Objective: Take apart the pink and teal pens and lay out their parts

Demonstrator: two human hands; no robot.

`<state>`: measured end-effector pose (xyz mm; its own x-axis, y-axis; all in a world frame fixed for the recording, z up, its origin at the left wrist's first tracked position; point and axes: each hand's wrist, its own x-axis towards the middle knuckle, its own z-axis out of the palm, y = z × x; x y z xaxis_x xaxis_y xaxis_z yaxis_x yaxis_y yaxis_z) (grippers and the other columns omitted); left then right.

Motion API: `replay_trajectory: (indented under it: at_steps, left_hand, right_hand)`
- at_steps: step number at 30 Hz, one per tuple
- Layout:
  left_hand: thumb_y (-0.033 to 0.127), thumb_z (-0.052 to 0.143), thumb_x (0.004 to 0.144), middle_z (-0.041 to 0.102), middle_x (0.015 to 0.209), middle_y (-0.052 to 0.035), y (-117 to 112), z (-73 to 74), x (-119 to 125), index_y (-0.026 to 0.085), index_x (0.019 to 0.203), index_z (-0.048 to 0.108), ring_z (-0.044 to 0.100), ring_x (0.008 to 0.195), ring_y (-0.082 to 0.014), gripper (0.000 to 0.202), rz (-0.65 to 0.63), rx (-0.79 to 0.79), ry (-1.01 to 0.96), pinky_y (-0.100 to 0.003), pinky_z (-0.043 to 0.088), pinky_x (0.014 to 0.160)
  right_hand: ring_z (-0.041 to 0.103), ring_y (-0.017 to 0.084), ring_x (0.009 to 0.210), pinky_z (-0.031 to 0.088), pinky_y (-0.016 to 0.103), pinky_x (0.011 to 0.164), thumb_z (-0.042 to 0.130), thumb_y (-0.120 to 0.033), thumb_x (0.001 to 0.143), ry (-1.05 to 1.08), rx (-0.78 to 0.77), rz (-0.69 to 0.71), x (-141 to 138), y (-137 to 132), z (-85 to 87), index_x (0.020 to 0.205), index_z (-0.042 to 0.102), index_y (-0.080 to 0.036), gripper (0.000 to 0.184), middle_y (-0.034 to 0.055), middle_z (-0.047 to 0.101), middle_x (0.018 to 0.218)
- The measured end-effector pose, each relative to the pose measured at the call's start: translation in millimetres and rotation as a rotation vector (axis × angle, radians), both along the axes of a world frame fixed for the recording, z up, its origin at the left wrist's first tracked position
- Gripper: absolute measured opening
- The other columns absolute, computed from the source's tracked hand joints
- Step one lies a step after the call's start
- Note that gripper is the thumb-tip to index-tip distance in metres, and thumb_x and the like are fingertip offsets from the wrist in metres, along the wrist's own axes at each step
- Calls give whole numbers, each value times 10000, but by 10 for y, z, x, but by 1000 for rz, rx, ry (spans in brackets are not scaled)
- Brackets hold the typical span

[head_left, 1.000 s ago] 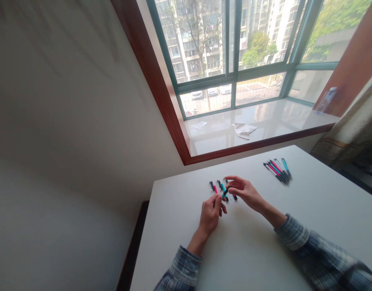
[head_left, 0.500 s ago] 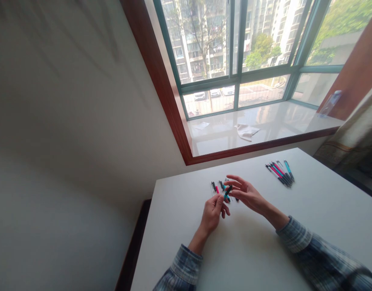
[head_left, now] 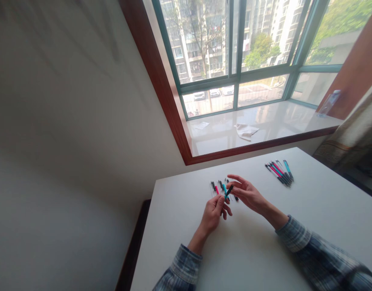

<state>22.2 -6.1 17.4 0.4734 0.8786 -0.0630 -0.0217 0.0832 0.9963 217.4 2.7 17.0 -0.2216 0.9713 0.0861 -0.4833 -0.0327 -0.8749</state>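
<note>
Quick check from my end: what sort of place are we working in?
Most likely a room in a home, perhaps a flat. A curtain hangs beside a large window with a broad sill, apartment-like buildings stand outside, and pens lie on a plain white table.

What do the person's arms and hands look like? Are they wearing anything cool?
The left sleeve and right sleeve are long, with a plaid pattern in dark blue, grey-blue and whitish stripes, and end just above the wrists. The left hand and right hand wear no gloves, and I can't see any watch.
</note>
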Motion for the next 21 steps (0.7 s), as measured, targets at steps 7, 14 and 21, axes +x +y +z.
replay_trajectory:
  at_steps: [7,14,21]
  left_hand:
    - [598,526,981,691,661,-58,17,-31,1,131,905,610,519,460,-99,481,-4,9,-14,-215,391,485]
    - [549,587,971,698,819,-76,36,-49,20,121,900,660,560,552,-98,440,-3,41,-24,-228,422,552]
    - [515,669,934,696,861,-68,38,5,2,137,994,681,614,677,-135,383,71,-5,-175,-272,476,695]
  right_hand:
    - [687,206,961,551,335,844,871,-348,780,31,-73,-136,58,47,-10,1294,666,-298,555,48,728,1119]
    - [709,182,960,564,304,838,869,-363,773,80,-93,-364,283,193,-28,1232,689,-324,495,17,724,1138]
    - [727,231,859,585,355,752,725,-414,869,-664,160,-532,552,261,-134,1056,744,-231,262,79,742,1089]
